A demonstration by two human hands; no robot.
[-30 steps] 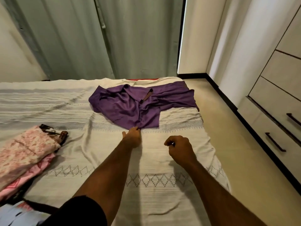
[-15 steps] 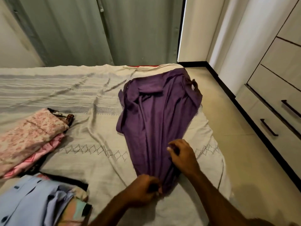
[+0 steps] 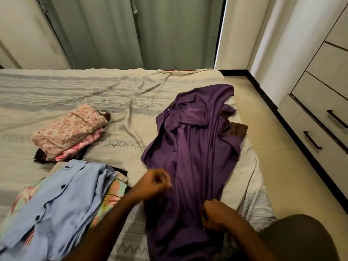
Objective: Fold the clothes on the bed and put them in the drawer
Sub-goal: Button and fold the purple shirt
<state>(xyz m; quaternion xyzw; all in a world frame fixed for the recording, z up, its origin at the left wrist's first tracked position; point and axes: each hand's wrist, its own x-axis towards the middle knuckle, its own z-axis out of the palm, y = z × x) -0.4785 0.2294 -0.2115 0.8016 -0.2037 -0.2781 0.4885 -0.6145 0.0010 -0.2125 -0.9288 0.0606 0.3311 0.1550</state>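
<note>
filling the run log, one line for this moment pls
step: spreading purple garment | left hand: closed at edge | right hand: gripping hem | drawers: closed

Purple garment: smooth cloth, slight sheen. Bedspread: coarse, matt woven cloth. Drawer fronts: smooth, matt; handles dark.

A second ago the purple garment lay bunched crosswise near the far end of the bed; now it is drawn out lengthwise toward the person, its near end reaching the bed's near edge. The left hand, which pinched its hem, has slid to its left edge. The right hand now grips its near end.
</note>
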